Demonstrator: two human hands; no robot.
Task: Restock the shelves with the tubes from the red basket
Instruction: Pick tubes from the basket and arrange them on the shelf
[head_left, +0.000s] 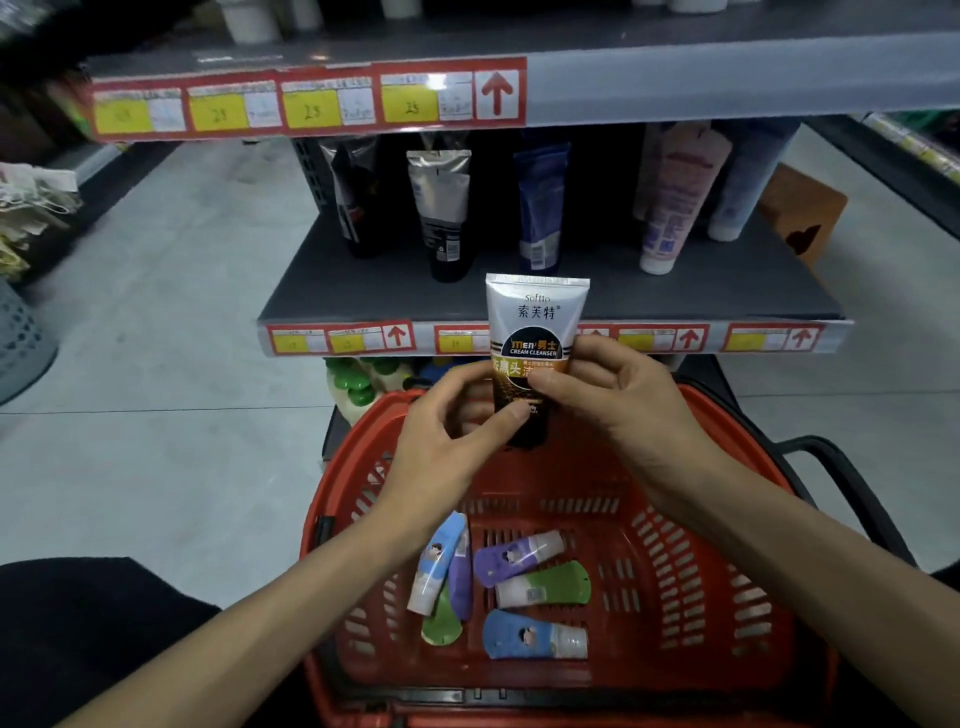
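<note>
Both hands hold one white, black and brown cleanser tube (535, 322) upright, cap down, over the far rim of the red basket (727, 519). My left hand (452, 441) pinches its lower part from the left and my right hand (618, 395) grips it from the right. The tube's top stands in front of the edge of the grey middle shelf (374, 291). Several small tubes lie on the basket floor: a blue one (530, 636), a green and white one (545, 584), a purple one (514, 558), and a crossed cluster (444, 571) at the left.
Upright tubes stand at the back of the middle shelf: a black one (358, 208), a silver and black one (444, 218), a blue one (540, 208) and a pale pink one (670, 208). An upper shelf edge (727, 78) with red price tags overhangs. Green-capped bottles (353, 382) sit below.
</note>
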